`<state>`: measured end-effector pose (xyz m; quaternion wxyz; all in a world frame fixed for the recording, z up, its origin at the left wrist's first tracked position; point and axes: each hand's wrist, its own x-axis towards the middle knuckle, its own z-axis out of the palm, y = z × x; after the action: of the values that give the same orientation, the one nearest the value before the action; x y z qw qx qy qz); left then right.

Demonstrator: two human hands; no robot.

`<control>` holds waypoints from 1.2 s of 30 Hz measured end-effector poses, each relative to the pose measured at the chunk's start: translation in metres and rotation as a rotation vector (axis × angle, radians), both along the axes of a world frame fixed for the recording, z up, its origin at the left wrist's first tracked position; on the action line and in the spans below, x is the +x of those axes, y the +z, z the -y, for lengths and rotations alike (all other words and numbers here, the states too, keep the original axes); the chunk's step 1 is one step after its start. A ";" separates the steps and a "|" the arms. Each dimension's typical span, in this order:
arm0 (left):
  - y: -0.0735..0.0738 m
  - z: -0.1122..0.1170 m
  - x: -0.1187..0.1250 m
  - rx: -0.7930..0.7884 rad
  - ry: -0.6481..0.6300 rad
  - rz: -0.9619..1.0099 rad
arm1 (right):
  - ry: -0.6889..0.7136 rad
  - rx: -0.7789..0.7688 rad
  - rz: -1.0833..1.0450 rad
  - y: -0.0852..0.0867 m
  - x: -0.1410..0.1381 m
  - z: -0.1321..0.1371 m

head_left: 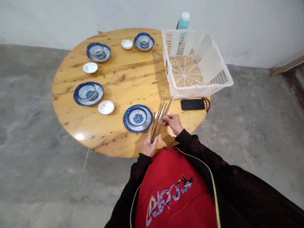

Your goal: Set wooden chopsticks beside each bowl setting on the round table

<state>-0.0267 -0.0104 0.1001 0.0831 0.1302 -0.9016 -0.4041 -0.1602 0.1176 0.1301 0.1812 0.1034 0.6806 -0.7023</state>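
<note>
A bundle of brown chopsticks (158, 123) fans out above the front edge of the table. My left hand (149, 146) is closed around their lower ends. Higher up on the right side of the bundle, my right hand (174, 123) pinches one or more of the sticks. Behind the chopsticks a small white dish (157, 115) is partly hidden. Just left of them, a blue-and-white bowl (138, 118) sits on a blue-rimmed plate (127, 124).
A white plastic basket (201, 87) stands at the table's right, with a turquoise bottle (184, 21) behind it. A black phone (192, 104) lies before the basket. Along the far and left sides of the round wooden table (123, 77) are more bowls on plates (88, 91) and white dishes (106, 107).
</note>
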 end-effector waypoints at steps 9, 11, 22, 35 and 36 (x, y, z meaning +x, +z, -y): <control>-0.008 0.001 0.000 -0.370 -0.115 -0.127 | -0.001 0.025 -0.065 0.006 0.003 0.000; -0.007 0.001 0.000 -0.346 -0.129 -0.101 | 0.013 0.041 -0.073 0.004 0.003 0.000; -0.006 0.014 0.011 0.142 0.144 0.027 | 0.276 0.636 -0.182 -0.002 -0.031 -0.017; -0.020 0.024 0.039 0.280 0.367 0.066 | 0.792 1.326 -0.261 -0.015 -0.059 0.017; -0.020 0.024 0.039 0.277 0.367 0.063 | 0.794 1.333 -0.253 -0.017 -0.059 0.018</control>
<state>0.0124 -0.0344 0.0800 0.1082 0.3150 -0.8008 -0.4977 -0.2196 0.0998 0.1133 0.2394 -0.1412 0.9600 -0.0350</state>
